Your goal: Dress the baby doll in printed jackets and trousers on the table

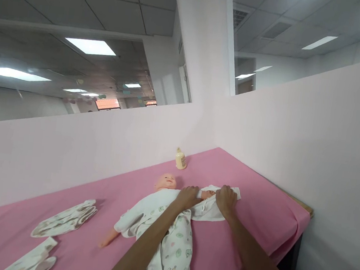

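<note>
A baby doll (165,181) lies on its back on a pink-covered table (256,204), dressed in a white printed sleepsuit (173,247). My left hand (187,197) rests closed on the doll's shoulder, fingers gripping the suit near its arm. My right hand (225,199) is closed on the white sleeve (210,210) around the doll's outstretched arm. A small part of the doll's arm shows between my two hands.
A small cream bottle (180,158) stands behind the doll's head near the pale partition wall (297,135). Folded printed cloths (65,219) and another cloth piece (34,259) lie at the left. The table edge drops off at the right (300,218).
</note>
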{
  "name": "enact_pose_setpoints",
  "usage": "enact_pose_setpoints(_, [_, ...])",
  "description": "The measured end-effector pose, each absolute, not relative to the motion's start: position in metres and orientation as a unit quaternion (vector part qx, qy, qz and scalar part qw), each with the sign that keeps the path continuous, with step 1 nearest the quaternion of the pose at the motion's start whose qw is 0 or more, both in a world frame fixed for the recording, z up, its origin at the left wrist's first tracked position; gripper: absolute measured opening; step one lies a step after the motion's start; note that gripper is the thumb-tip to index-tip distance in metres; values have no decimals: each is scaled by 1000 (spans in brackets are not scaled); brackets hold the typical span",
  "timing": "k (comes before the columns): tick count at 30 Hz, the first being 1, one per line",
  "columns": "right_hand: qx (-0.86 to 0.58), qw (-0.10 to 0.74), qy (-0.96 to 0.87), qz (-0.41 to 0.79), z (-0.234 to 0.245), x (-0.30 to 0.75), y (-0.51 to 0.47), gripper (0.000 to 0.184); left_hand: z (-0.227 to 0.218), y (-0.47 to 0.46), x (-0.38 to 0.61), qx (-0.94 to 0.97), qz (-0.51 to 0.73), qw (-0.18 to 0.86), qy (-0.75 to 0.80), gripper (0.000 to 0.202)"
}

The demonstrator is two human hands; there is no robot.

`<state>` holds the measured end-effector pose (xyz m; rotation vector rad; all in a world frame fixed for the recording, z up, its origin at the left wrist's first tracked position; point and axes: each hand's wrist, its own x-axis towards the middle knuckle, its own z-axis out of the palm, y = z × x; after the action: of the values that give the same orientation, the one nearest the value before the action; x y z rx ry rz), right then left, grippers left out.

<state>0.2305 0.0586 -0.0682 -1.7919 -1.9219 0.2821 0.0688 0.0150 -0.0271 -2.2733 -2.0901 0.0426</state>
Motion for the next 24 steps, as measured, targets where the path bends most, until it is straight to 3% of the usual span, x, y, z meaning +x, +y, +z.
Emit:
enact_pose_setpoints(8, [-674,235,-690,120,-72,236,61,31,-14,8,61,-726,-69,-24,-684,26])
enact_pose_setpoints(15, [-563,267,-782,21,-71,216,28,36,-25,19,61,-701,-62,-15,-710,42])
enact_pose_setpoints(19, [-453,306,-833,82,-72,204,13,30,-13,9,56,-699,-141,-12,-701,30])
enact_pose_setpoints(22, [-350,338,-856,175,-75,198,5,20,-1,-25,39,-674,-252,9,-694,33])
enact_pose_setpoints(24, [-289,348,-859,240,-77,194,0,26,1,-58,21,-649,-290,8,-703,36])
